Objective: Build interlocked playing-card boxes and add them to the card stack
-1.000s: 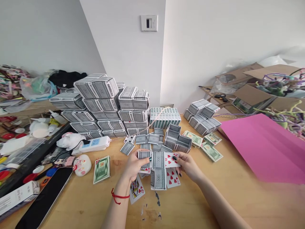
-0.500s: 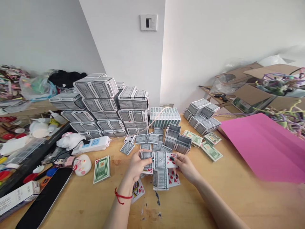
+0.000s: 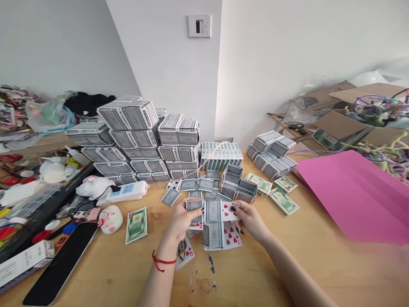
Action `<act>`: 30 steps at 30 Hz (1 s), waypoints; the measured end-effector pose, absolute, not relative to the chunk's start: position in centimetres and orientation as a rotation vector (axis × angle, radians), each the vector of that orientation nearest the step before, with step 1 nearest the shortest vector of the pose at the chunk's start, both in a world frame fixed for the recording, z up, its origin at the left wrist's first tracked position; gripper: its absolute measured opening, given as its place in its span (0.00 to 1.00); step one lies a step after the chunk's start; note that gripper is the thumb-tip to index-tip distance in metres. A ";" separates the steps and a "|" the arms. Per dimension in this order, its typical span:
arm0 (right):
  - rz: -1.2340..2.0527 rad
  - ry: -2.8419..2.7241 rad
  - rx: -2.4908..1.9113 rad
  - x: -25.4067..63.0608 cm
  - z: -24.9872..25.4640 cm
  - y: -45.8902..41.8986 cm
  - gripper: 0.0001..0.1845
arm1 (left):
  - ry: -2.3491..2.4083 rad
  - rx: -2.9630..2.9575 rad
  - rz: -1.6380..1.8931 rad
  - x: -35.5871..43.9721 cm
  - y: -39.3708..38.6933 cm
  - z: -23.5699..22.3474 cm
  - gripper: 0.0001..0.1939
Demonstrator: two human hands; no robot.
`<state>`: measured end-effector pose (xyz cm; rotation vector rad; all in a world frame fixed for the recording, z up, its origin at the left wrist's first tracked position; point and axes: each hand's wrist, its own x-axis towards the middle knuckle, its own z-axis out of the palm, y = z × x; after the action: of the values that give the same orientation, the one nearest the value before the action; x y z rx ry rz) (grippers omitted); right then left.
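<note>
My left hand (image 3: 183,219), with a red string at the wrist, is closed on a king card (image 3: 195,224) joined to a piece made of playing cards (image 3: 213,212) with grey patterned backs. On the other side my right hand (image 3: 251,219) pinches a red eight card (image 3: 227,211) at its outer edge, thumb on top. Below it, a seven of hearts (image 3: 232,238) sticks out from the same piece. A queen card (image 3: 185,252) lies face up on the table beside my left wrist. My left fingertips are hidden behind the cards.
Stacked card blocks (image 3: 134,140) stand at the back left, with smaller ones (image 3: 271,155) at the back right. Loose folded cards (image 3: 204,184) and an open card block (image 3: 238,185) lie just beyond my hands. A power strip (image 3: 128,191), phone (image 3: 60,266) and pink sheet (image 3: 354,196) flank them.
Both hands keep their hold. The joined cards have shifted slightly left and up, and the eight card tilts a little more; more of my right fingers shows below it.
</note>
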<state>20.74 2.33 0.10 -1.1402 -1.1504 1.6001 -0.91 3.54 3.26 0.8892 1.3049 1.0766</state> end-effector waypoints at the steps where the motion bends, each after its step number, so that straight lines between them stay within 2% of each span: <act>1: 1.596 -1.146 -1.147 20.9 0.2 2.4 0.20 | 1.302 0.883 1.069 -1.1 3.6 3.3 0.17; 30: 1.568 -1.180 -1.143 19.9 0.6 2.0 0.21 | 1.300 0.860 1.076 0.3 3.1 3.7 0.16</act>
<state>19.88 2.05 0.59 -1.1435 -1.1798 1.5677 0.29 3.13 3.74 0.8602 1.3004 1.0756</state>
